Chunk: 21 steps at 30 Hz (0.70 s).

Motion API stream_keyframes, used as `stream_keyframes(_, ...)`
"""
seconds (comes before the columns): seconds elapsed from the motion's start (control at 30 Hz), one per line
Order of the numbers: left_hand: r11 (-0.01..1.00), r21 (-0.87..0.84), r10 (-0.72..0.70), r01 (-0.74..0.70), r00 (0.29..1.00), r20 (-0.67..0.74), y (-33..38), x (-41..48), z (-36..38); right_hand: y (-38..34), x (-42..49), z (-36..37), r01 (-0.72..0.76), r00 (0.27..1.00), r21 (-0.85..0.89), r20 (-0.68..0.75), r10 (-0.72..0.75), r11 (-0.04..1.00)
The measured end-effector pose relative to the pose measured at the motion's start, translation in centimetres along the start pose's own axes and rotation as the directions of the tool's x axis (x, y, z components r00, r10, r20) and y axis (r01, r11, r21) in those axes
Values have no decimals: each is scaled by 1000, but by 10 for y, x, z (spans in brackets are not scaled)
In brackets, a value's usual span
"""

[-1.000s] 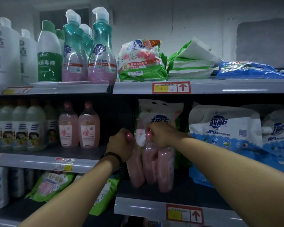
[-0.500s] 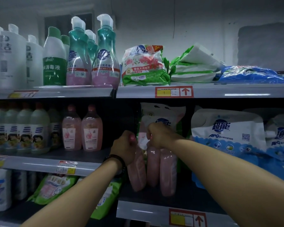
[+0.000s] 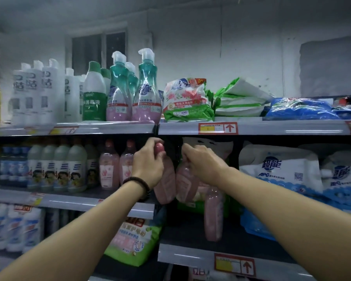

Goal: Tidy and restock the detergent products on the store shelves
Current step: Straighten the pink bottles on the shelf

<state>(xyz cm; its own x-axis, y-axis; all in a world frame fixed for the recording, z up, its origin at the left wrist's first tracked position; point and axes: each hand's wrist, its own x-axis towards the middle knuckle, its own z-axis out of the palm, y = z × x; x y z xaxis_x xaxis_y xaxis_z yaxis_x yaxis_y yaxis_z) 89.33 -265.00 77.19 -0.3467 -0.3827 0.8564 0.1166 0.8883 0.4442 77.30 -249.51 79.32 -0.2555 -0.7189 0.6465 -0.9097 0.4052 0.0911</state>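
My left hand (image 3: pixel 148 161) grips the red cap of a pink detergent bottle (image 3: pixel 166 185), lifted in front of the middle shelf's divider. My right hand (image 3: pixel 201 161) grips the neck of a second pink bottle (image 3: pixel 185 185), which hangs tilted beside the first. A third pink bottle (image 3: pixel 213 216) stands on the lower right shelf (image 3: pixel 190 258) under my right wrist. Two matching pink bottles (image 3: pixel 118 165) stand on the left middle shelf (image 3: pixel 73 203), just left of my left hand.
Green-capped white bottles (image 3: pixel 63 167) fill the left middle shelf. White and blue refill pouches (image 3: pixel 278 169) crowd the right bay. The top shelf (image 3: pixel 272 127) carries teal pump bottles (image 3: pixel 146 92), white bottles and powder bags (image 3: pixel 187 100). A green bag (image 3: pixel 132 238) leans below.
Both hands have risen, carrying their pink bottles up towards the top shelf's edge. One pink bottle that stood with them now stays on the lower right shelf. The camera has tilted upward.
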Motion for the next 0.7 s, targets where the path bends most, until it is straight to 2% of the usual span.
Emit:
stream_keyframes(0.13,982,26,189,-188,981,-42,-2,-3,-30,-28,-2,-8,171,972,-145,-137,-191,975)
stream_keyframes(0.2,969,48,243,-241,968,-59,-9,-4,-45,-37,0,-9,205,959,-184,-160,-235,961)
stream_keyframes(0.43,957,108,274,-271,962,-11,-63,-2,-88,-69,21,10,322,909,-241,-193,-370,916)
stream_keyframes(0.57,961,122,247,-248,969,19,-97,4,-101,-81,38,28,370,901,-145,-187,-392,918)
stream_keyframes(0.7,984,93,149,-151,988,32,-126,21,-105,-87,62,41,328,938,113,-159,-308,938)
